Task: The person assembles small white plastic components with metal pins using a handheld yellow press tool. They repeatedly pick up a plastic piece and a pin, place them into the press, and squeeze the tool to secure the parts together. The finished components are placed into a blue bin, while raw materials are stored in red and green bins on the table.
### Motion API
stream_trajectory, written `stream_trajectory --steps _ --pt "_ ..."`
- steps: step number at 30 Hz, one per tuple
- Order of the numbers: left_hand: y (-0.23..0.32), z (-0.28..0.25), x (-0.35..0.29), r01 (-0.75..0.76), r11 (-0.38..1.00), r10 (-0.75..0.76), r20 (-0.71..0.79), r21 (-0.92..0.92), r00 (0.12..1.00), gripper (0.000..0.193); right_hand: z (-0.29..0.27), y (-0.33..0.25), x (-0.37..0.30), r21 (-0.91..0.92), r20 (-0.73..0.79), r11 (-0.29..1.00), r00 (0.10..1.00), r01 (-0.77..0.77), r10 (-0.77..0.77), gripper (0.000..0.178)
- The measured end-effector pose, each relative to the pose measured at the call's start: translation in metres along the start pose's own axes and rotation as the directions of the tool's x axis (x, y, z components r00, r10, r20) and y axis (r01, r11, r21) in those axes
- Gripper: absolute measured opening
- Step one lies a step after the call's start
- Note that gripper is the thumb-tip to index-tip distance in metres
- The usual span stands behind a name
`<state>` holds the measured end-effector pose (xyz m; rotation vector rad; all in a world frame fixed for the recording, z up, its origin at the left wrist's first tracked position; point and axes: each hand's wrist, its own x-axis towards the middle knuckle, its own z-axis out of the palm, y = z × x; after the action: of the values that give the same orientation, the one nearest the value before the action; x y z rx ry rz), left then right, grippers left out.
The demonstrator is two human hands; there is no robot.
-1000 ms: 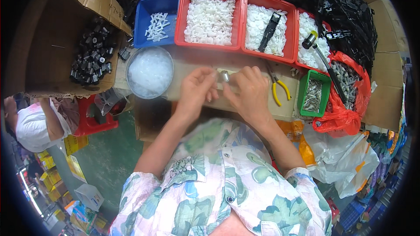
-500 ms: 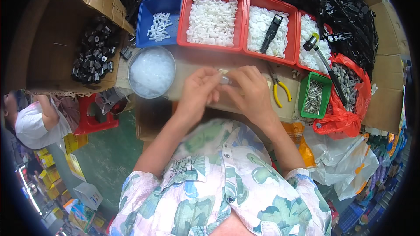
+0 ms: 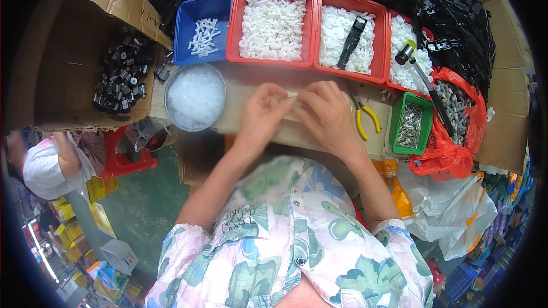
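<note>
Over the wooden work board (image 3: 257, 80), both my hands meet at the fingertips. My left hand (image 3: 264, 115) is closed in a pinch, its thumb and forefinger pointing right. My right hand (image 3: 327, 115) is curled in a pinch too, knuckles up, its fingertips against those of the left. Whatever sits between them is small and pale, mostly covered by the fingers. A bowl of whitish translucent stuff (image 3: 196, 97) stands to the left of my hands. Yellow-handled pliers (image 3: 365, 115) lie just right of them.
Beyond the board stand a blue bin (image 3: 181, 37) of white pieces and red bins (image 3: 233, 34) of white round parts. To the right are a green tray (image 3: 394, 131) of metal pins and a red bag (image 3: 451, 157). Black parts (image 3: 123, 74) fill a carton at left.
My fingertips have come closer together, and the small silvery piece seen between them is now mostly covered. My left hand's fingers have shifted slightly up and right.
</note>
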<state>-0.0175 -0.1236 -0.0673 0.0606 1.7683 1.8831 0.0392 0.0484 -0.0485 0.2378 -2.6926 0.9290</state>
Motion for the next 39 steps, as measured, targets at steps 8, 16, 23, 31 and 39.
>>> stream_trajectory --steps 8,16,23,31,39 --pt "-0.009 -0.001 0.006 -0.082 0.992 0.082 0.007 0.1 0.997 0.016 -0.003 -0.006 0.001 -0.129 0.046 0.99 0.997 0.061 -0.055 0.019" --pt "-0.007 -0.001 0.008 -0.19 0.923 0.193 0.026 0.335 0.981 0.016 -0.003 -0.006 -0.004 -0.194 0.0 0.975 0.994 0.108 -0.11 0.024" --pt "0.007 0.003 -0.006 -0.28 0.788 0.304 0.048 0.549 0.951 0.015 -0.057 0.016 -0.047 -0.184 -0.268 0.979 0.963 -0.089 0.037 0.019" --pt "0.056 -0.013 0.023 -0.543 0.485 0.635 0.151 0.685 0.758 0.014 -0.113 0.063 -0.115 -0.341 -0.318 0.78 0.845 -0.524 0.429 0.013" --pt "0.083 -0.016 0.087 -0.465 0.097 0.465 0.373 0.88 0.803 0.016 -0.119 0.067 -0.109 -0.36 -0.251 0.775 0.854 -0.52 0.456 0.009"
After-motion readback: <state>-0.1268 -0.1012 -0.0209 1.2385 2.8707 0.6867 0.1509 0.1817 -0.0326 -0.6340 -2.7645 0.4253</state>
